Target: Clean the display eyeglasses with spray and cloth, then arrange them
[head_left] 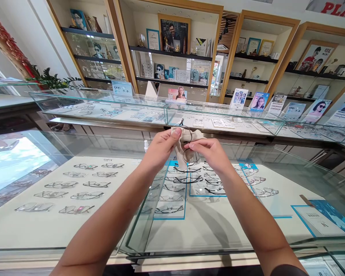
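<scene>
My left hand (162,146) is closed, its thumb pressing down on a cream-coloured cloth (181,159) that hangs below the fingers and spreads to the right. A pair of eyeglasses (191,135) with a thin dark rim is held up against this cloth, one round rim above the other. The fingertips of my right hand (207,149) pinch the eyeglasses near their middle. Both hands are raised above a glass display case (207,230), close together in front of me. Part of the eyeglasses is hidden by the cloth and fingers.
Under the glass, rows of eyeglass frames (87,195) lie on white panels, with a blue-edged card (317,220) at the right. Another glass counter (103,100) crosses behind, carrying upright leaflets (259,101). Wooden shelves (172,50) with framed pictures line the wall.
</scene>
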Tool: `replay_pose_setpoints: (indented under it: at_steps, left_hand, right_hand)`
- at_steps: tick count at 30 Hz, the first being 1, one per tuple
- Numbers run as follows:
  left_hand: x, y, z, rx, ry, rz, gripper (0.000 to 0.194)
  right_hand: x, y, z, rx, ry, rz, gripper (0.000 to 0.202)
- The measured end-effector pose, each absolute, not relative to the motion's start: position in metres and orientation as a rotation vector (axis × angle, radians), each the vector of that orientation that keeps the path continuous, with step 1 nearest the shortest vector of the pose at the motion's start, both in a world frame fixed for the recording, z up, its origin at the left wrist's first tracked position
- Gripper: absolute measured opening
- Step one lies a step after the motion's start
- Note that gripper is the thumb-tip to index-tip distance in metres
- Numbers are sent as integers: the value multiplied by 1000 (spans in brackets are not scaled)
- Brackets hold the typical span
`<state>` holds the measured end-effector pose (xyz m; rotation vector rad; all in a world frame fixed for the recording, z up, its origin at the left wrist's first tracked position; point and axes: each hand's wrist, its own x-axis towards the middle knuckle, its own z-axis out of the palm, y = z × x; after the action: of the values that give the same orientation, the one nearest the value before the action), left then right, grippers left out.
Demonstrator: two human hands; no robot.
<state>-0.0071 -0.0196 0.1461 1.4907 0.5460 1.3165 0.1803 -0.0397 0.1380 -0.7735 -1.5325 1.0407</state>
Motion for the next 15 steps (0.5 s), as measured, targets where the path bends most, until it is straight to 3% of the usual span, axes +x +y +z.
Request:
replay_pose_setpoints:
  at_steps: [15]
  left_hand:
    - [-22, -29, 162, 1685, 616, 1147, 36]
  right_hand:
    - [195, -64, 151, -1002, -1868, 612, 29]
